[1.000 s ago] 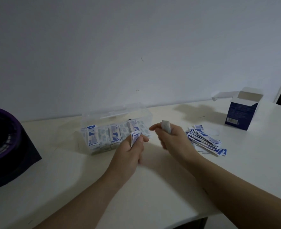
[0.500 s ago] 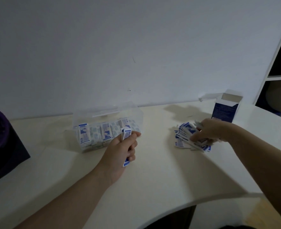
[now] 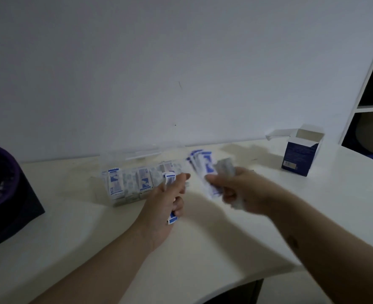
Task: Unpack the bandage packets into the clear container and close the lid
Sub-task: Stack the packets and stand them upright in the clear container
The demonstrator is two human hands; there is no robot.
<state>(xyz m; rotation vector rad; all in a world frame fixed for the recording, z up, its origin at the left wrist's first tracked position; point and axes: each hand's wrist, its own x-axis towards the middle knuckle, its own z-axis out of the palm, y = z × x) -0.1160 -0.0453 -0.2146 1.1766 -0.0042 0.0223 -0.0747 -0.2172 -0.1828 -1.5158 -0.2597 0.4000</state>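
Observation:
The clear container (image 3: pixel 115 157) stands open against the wall, holding several upright blue-and-white bandage packets (image 3: pixel 127 183). My left hand (image 3: pixel 167 204) grips a small bundle of packets (image 3: pixel 169 176) just in front of the container's right end. My right hand (image 3: pixel 239 189) holds a fanned stack of packets (image 3: pixel 204 166), blurred by motion, in the air just right of the container. The container's lid is hard to make out.
An opened blue bandage box (image 3: pixel 300 153) stands at the back right of the white table (image 3: pixel 93 233). A dark purple-rimmed object (image 3: pixel 3 189) sits at the left edge. White shelving (image 3: pixel 369 106) rises at the right. The table's front edge curves away at the lower right.
My right hand has picked the stack of packets off the table at the right and carried it left toward the container. My left hand has kept its bundle in place.

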